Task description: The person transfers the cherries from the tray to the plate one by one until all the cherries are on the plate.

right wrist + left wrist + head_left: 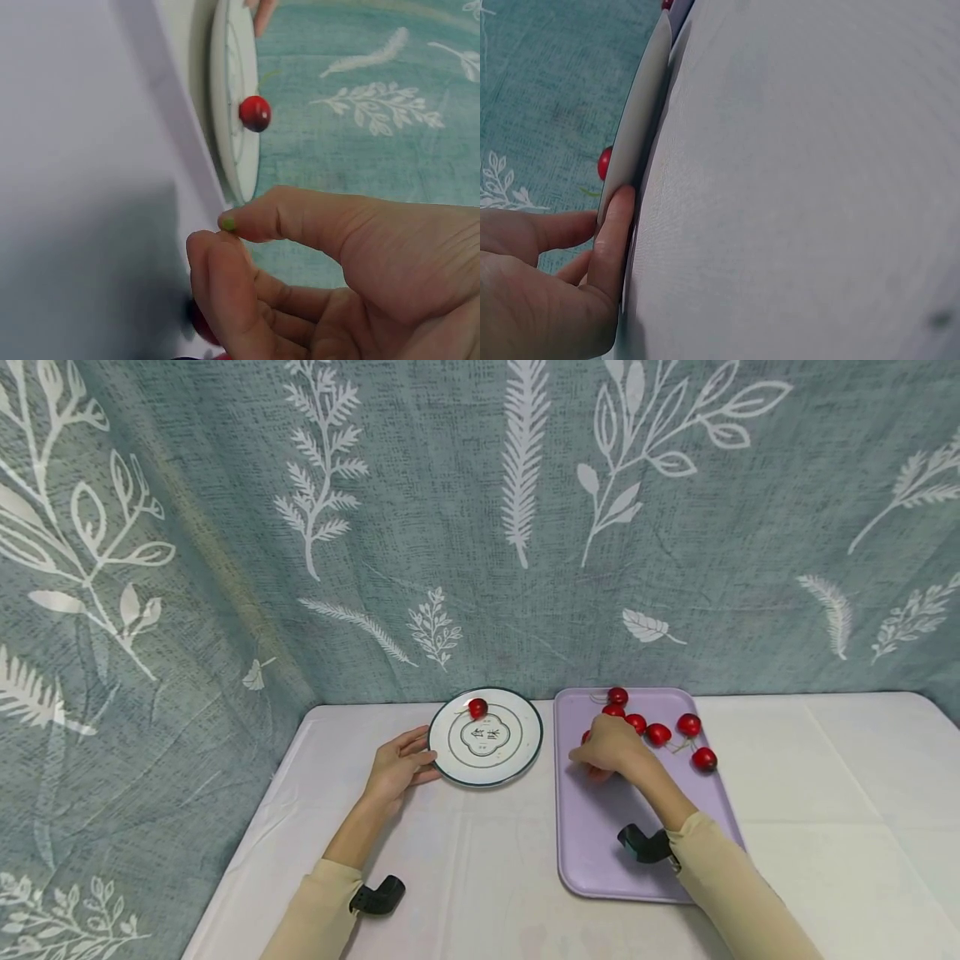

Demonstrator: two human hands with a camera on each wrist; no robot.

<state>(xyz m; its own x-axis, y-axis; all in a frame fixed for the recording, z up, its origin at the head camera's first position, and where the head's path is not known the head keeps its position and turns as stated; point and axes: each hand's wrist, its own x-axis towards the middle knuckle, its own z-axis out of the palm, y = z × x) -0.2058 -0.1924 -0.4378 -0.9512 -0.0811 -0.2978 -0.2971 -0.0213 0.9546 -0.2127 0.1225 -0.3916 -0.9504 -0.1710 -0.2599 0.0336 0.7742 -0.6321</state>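
A white plate (517,745) with a dark rim and printed characters stands left of the tray. My left hand (397,768) holds its left rim, thumb at the upper side and fingers under the edge. One red cherry (477,708) with a stem lies toward the back of this plate. Over the lilac tray (600,860), my right hand (617,745) pinches the green tip of a cherry stem (229,223) between thumb and index finger. In the right wrist view a red cherry (202,326) shows beneath those fingers, partly hidden by them.
Several more red cherries (658,735) lie at the tray's back end, two of them by its right edge. A white cloth (480,877) covers the table. Behind it hangs a teal curtain (465,527) with white leaf patterns.
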